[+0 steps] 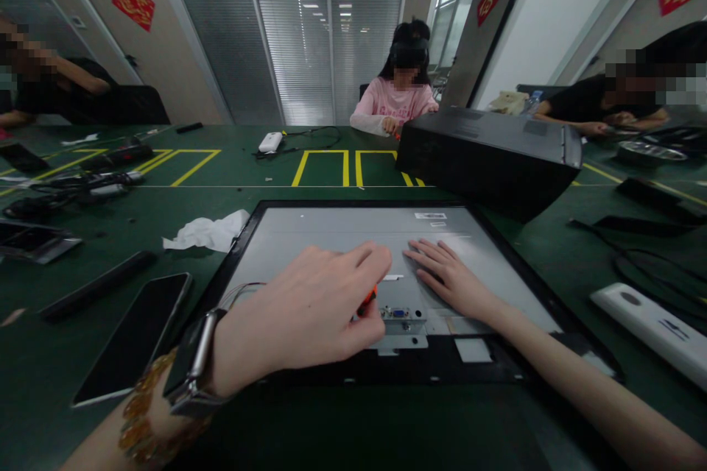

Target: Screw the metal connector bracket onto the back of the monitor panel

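Observation:
A flat display panel lies face down in front of me, its grey metal back showing inside a black frame. Over its near middle, my left hand is closed around an orange-and-black handle, which looks like a screwdriver; fingers hide most of it, and its tip is out of sight. Just right of those fingers is a metal bracket with a blue video port. My right hand rests open on the panel's back, fingers spread. Thin wires run beneath my left wrist.
A large black casing stands behind the panel at right. A phone, crumpled tissue and black bar lie left. At right is a white device with cables. Co-workers sit around the green table.

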Demonstrator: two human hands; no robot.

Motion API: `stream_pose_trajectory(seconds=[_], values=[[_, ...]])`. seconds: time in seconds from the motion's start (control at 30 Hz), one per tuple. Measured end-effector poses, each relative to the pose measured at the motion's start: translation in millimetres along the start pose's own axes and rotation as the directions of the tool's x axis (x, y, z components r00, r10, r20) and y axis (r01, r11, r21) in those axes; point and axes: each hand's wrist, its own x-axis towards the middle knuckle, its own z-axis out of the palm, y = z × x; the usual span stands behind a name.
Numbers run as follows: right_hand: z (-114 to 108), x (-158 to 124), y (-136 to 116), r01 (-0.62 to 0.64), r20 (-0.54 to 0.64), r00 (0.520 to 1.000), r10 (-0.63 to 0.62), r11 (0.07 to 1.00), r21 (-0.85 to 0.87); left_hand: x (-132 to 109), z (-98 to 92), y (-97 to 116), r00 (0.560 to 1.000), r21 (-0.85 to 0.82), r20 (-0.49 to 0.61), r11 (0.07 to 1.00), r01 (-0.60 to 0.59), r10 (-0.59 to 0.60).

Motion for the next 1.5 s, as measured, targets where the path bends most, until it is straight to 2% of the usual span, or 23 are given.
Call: stream_pose_trajectory(seconds=[0.33, 0.67, 0.9, 1.17, 1.5], values=[[0.3, 0.5, -0.3, 0.001, 0.011, 1.0, -0.001, 1.0, -0.005, 1.5, 9.4, -8.2, 0.998, 0.076, -0.014, 0.996, -0.055, 0.056], [0.7, 1.1, 0.8, 0.006, 0.023, 1.0, -0.005, 1.0, -0.015, 2.5, 6.2, -4.1, 0.999, 0.049, 0.002, 0.998, -0.05, 0.05], [0.6, 0.9, -1.4, 0.002, 0.01, 1.0, -0.002, 1.0, -0.009, 1.8, 9.3, -7.4, 0.997, 0.001, -0.06, 0.999, -0.054, 0.054], [2.0, 1.1, 1.0, 0.007, 0.004, 1.0, -0.007, 1.0, 0.0, 1.4, 9.8, -8.1, 0.997, 0.011, -0.067, 0.999, -0.049, 0.05], [1.3, 1.3, 0.3, 0.001, 0.016, 1.0, -0.001, 1.0, -0.002, 1.7, 10.3, -7.3, 0.998, 0.009, -0.034, 0.999, -0.046, 0.046]])
